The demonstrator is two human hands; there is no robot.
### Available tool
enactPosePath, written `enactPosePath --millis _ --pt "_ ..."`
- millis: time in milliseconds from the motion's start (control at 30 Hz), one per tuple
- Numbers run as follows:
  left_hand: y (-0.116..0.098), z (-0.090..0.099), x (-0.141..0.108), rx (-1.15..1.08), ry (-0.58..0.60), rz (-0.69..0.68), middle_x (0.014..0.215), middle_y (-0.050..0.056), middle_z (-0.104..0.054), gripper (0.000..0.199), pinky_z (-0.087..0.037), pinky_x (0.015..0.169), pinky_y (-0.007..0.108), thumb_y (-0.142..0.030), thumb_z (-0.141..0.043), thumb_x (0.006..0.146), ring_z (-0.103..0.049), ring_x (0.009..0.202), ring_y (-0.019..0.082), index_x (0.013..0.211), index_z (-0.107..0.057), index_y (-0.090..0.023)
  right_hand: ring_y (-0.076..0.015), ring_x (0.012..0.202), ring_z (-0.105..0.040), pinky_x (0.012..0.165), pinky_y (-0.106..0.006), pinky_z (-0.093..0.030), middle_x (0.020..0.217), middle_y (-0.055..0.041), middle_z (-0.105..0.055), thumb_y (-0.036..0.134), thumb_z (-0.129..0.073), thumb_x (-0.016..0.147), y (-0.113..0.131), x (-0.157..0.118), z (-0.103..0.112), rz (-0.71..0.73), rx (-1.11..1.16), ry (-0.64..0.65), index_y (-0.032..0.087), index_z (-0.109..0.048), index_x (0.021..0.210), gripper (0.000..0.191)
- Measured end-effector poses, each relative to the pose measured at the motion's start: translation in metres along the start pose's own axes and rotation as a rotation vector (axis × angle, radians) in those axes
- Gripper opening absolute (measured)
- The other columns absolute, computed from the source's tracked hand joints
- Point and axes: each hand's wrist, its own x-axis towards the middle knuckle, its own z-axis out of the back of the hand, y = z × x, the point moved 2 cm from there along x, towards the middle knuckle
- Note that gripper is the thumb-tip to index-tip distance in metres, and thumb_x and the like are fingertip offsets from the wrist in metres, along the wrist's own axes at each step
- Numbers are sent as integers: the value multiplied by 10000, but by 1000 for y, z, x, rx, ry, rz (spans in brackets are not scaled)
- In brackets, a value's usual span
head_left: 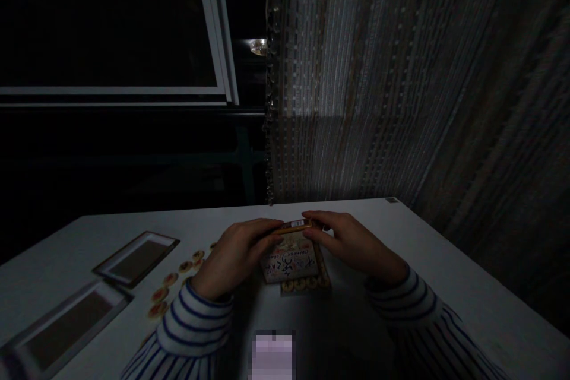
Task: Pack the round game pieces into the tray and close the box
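A Chinese chess box lid (289, 258) with printed characters is tilted over a box tray (327, 276), whose near edge shows a row of round pieces. My left hand (240, 249) grips the lid's far left corner between thumb and fingers. On the far right corner, my right hand (342, 240) holds the same lid, its thumb on the near side and fingers at the far edge. The lid's far side shows a white barcode label. Most of the tray is hidden beneath the lid.
Round wooden pieces (171, 279) lie in a loose line left of my left forearm. Two framed trays (138, 256) (66, 323) rest on the white table (445, 285) at the left. A bead curtain (338, 83) hangs behind the table; a pixelated patch covers the bottom middle.
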Motion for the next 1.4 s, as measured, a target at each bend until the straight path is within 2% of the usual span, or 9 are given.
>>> enactPosePath --millis 400,633,1000,1233,1400 --pt "10 6 -2 -50 -47 53 1053 36 -640 332 -477 809 303 -369 -438 823 -592 941 197 1080 -590 -223 -174 809 -600 698 -298 -449 955 -54 -653 370 -431 842 -5 -1 0 -76 65 21 195 -517 1154 368" --pt "14 9 -1 -62 -79 98 1067 48 -633 375 -495 774 313 -389 -428 819 -600 917 208 1116 -564 -205 -167 823 -600 693 -275 -448 952 -36 -654 349 -441 837 -5 0 -3 -43 112 105 215 -547 1115 326" --pt "12 4 0 46 -25 92 1058 49 -634 372 -480 804 311 -405 -431 818 -590 943 196 1109 -559 -211 -168 817 -587 693 -272 -431 949 -30 -650 331 -405 856 -4 0 -3 3 -14 103 226 -564 1095 305" --pt "12 0 0 121 -160 85 1060 71 -624 453 -512 707 318 -437 -501 771 -597 908 212 1172 -506 -225 -178 867 -564 757 -301 -410 972 -37 -641 337 -411 856 1 0 -5 64 -166 92 241 -526 1158 337" --pt "2 -1 2 49 -178 10 1083 52 -614 383 -494 781 318 -407 -499 785 -587 931 194 1123 -543 -232 -170 819 -560 713 -291 -405 910 -30 -643 346 -406 862 5 0 -5 89 -203 109 260 -525 1155 327"
